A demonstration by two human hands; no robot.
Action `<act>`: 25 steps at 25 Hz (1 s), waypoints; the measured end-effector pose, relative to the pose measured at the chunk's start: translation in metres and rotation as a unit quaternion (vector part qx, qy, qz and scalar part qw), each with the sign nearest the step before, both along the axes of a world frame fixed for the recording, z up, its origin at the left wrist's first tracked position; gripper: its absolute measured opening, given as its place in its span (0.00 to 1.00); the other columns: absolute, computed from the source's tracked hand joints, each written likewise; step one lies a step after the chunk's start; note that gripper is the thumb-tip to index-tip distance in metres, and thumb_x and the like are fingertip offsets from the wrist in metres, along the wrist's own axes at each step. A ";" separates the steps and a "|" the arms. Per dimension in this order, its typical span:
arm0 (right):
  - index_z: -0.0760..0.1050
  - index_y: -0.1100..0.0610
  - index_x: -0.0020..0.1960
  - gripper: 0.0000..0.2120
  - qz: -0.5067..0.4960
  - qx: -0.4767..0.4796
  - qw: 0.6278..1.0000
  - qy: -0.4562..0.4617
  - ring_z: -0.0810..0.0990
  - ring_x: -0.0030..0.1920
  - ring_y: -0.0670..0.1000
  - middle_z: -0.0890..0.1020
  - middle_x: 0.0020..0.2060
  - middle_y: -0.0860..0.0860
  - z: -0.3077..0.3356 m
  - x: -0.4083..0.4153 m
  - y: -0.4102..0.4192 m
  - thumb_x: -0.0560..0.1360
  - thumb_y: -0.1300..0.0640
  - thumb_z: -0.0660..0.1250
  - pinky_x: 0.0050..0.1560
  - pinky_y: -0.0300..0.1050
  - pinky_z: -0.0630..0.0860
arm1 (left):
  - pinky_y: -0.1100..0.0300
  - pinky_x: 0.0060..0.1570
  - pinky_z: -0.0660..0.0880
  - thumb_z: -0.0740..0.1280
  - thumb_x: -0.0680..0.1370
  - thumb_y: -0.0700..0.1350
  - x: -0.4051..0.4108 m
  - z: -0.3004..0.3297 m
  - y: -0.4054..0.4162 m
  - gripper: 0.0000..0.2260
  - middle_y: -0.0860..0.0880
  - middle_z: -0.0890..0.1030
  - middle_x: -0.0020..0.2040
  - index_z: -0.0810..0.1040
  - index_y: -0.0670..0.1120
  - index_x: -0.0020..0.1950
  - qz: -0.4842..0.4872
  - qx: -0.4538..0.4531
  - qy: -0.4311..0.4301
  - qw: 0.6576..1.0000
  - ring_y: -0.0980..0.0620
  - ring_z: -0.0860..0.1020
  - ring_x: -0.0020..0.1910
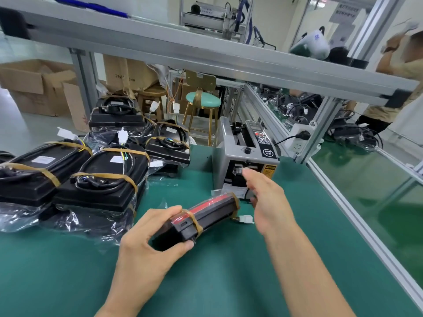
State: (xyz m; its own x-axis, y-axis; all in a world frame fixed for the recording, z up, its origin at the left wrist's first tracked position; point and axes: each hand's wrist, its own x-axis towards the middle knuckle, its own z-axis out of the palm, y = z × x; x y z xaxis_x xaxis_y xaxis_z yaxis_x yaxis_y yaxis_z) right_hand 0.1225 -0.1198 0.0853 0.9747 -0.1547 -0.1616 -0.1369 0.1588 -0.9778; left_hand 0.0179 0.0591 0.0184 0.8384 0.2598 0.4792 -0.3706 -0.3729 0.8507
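— Holding anything, the left hand (146, 243)?
— Yes; its fingers and thumb grip the near end of the black unit (207, 215), red-striped and banded with brown tape, tilted over the green tabletop (229, 287); a white connector (246, 218) shows just beside its far end
— And the right hand (267, 197)?
— Fingers loosely spread, holding nothing; it hovers near the front of the tape dispenser (242, 154), fingertips blurred; more taped units (100, 179) are stacked at the left in plastic bags
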 end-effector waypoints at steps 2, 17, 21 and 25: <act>0.84 0.50 0.39 0.05 0.170 -0.033 0.982 -0.073 0.72 0.60 0.30 0.77 0.57 0.32 0.005 -0.045 0.008 0.66 0.49 0.74 0.51 0.32 0.63 | 0.75 0.52 0.68 0.81 0.58 0.34 0.000 0.000 -0.006 0.29 0.57 0.81 0.49 0.81 0.55 0.54 0.015 -0.006 0.002 1.000 0.60 0.78 0.52; 0.82 0.45 0.33 0.09 0.202 -0.154 0.963 -0.093 0.53 0.74 0.38 0.65 0.68 0.30 -0.014 -0.082 0.028 0.71 0.54 0.74 0.74 0.54 0.53 | 0.75 0.48 0.69 0.81 0.60 0.37 -0.008 0.009 -0.021 0.26 0.56 0.80 0.47 0.80 0.57 0.54 0.038 -0.032 -0.001 0.999 0.59 0.78 0.48; 0.83 0.45 0.33 0.09 0.189 -0.169 0.962 -0.101 0.55 0.74 0.39 0.67 0.67 0.33 -0.016 -0.080 0.030 0.71 0.55 0.74 0.75 0.54 0.54 | 0.75 0.47 0.69 0.79 0.60 0.41 -0.007 0.010 -0.021 0.25 0.55 0.80 0.46 0.79 0.58 0.54 0.039 -0.030 -0.006 0.999 0.58 0.78 0.47; 0.82 0.42 0.33 0.10 0.177 -0.198 0.957 -0.116 0.56 0.74 0.39 0.69 0.65 0.33 -0.018 -0.081 0.033 0.71 0.54 0.74 0.75 0.53 0.52 | 0.75 0.48 0.69 0.81 0.61 0.36 -0.006 0.006 -0.020 0.26 0.55 0.80 0.46 0.81 0.51 0.55 0.039 -0.019 -0.003 0.999 0.59 0.78 0.48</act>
